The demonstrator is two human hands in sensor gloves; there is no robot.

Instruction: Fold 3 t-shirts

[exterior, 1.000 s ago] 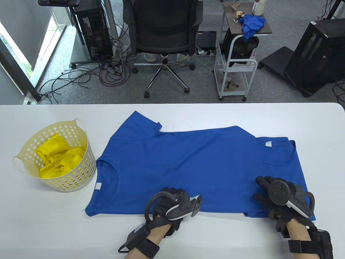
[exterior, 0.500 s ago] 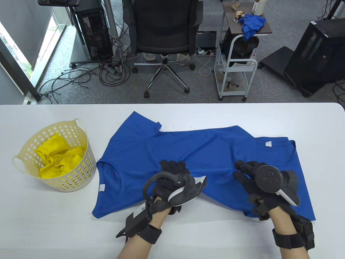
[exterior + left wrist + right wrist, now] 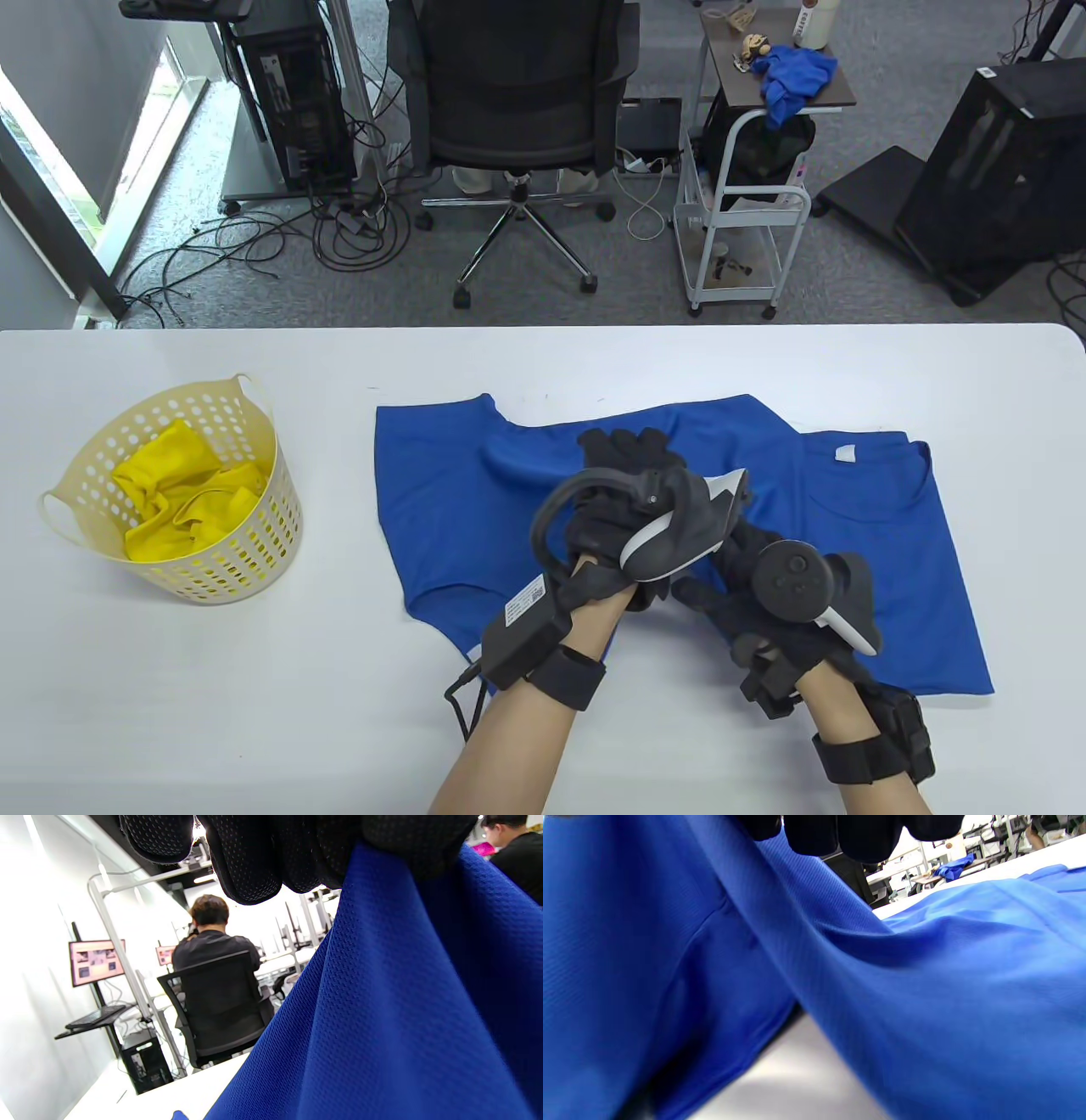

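Note:
A blue t-shirt (image 3: 882, 543) lies across the middle of the white table (image 3: 254, 730), its left part pulled up and folded over. My left hand (image 3: 624, 467) is raised above the shirt's middle and grips a bunch of its fabric. In the left wrist view the gloved fingers (image 3: 254, 857) are curled round the blue t-shirt (image 3: 382, 1005), which hangs from them. My right hand (image 3: 730, 586) sits just behind and right of the left, partly hidden by the left tracker. Its fingers (image 3: 857, 836) hold lifted cloth of the blue t-shirt (image 3: 967, 984).
A cream perforated basket (image 3: 246, 543) stands at the table's left with yellow cloth (image 3: 178, 492) in it. Beyond the far edge are an office chair (image 3: 509, 93) and a cart (image 3: 738, 212) with a blue cloth (image 3: 793, 76). A person (image 3: 212, 938) sits in the background.
Both hands took hold of the shirt's near edge, lifted it and carried it away from me, coming close together. The shirt's left part was dragged to the right and folded over.

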